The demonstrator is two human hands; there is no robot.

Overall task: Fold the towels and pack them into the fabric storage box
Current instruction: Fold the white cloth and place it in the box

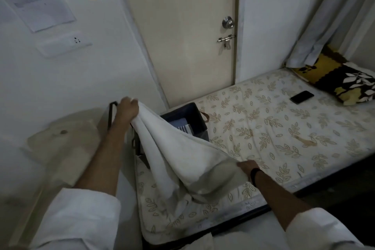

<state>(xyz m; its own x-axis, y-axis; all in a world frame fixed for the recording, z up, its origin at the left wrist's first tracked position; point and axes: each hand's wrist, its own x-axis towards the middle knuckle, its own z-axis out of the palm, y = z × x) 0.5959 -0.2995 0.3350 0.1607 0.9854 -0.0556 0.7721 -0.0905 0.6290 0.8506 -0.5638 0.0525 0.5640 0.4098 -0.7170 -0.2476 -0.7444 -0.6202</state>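
Note:
A white towel [178, 160] hangs stretched between both hands above the near corner of the bed. My left hand [127, 108] grips one end, raised high near the wall. My right hand [248, 167] holds the other end low, close to the mattress [284, 128]. The towel sags in loose folds between them, and its lower edge rests on the mattress. Behind it, the dark blue fabric storage box [195, 114] stands open on the bed's far left corner. A folded striped towel [183, 127] lies inside. The white towel hides the box's near left part.
A black phone [302, 97] lies on the leaf-patterned mattress near a yellow-and-black pillow [341, 81]. A closed door [182, 36] stands behind the box. A black metal frame [112, 115] rises by the wall at left. The curtain [332, 16] hangs at right.

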